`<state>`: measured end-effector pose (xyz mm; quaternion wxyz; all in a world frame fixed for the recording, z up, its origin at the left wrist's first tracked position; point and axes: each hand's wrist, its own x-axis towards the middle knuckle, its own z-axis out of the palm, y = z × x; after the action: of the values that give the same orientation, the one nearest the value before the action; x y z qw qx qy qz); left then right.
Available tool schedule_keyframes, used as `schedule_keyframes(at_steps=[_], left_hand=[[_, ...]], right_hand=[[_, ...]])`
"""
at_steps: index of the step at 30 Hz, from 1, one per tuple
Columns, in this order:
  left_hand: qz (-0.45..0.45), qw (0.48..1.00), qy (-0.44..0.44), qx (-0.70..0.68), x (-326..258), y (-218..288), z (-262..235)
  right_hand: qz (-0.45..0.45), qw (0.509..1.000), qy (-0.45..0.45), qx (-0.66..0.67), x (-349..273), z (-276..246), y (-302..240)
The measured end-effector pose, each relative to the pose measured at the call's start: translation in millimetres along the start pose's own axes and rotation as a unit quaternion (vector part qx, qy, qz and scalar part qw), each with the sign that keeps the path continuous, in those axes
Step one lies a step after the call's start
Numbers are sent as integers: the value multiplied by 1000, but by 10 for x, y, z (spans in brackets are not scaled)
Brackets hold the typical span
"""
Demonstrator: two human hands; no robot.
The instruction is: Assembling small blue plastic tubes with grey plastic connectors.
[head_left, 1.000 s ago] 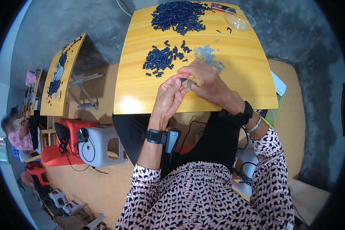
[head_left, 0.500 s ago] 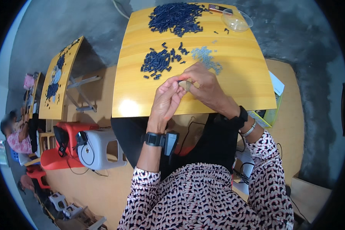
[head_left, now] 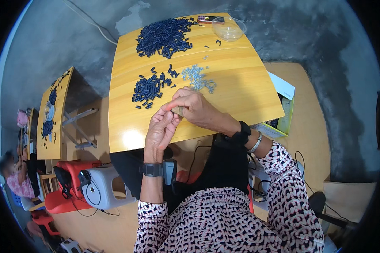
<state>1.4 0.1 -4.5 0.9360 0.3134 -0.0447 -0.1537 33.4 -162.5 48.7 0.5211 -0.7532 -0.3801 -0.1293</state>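
Note:
Over the near part of a yellow wooden table (head_left: 223,105), my two hands meet with fingertips pressed together. My left hand (head_left: 161,126) is pinched closed, palm partly turned up. My right hand (head_left: 196,108) curls over it from the right, fingers closed. Between them shows a small tan piece (head_left: 178,111) by the right thumb; whether it is gripped or worn on the thumb is unclear. Anything smaller at the fingertips is hidden. Just beyond lie a pile of short black cylindrical parts (head_left: 147,88) and a scatter of small pale, silvery pieces (head_left: 195,76).
A larger heap of black parts (head_left: 162,37) covers the far left. At the far edge are a clear round bowl (head_left: 229,29) and a dark red box (head_left: 209,19). A yellow-green crate (head_left: 288,116) stands right of the table. Leftward are a grey stool (head_left: 103,187) and another person (head_left: 19,177).
The whole view has shifted, so the table and hands appear lower and farther left. My fingers sit closer together, and a dark bit seen at the left fingertips is now hidden.

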Motion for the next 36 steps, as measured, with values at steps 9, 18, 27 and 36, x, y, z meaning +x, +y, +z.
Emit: schedule_keyframes(at_steps=[9,18,27,36], left_hand=[[20,998,42,-36,-10,-4,59],[23,998,24,-61,-21,-15,-14],[21,997,32,-63,-16,-15,19],[23,997,41,-56,-18,-13,38]], right_hand=[[89,983,50,-151,100,-834,557],[225,954,-29,-195,271,-1205,1064],[151,968,-46,-195,248,-1085,1283],[233,950,-23,-205,297,-1065,1184]])
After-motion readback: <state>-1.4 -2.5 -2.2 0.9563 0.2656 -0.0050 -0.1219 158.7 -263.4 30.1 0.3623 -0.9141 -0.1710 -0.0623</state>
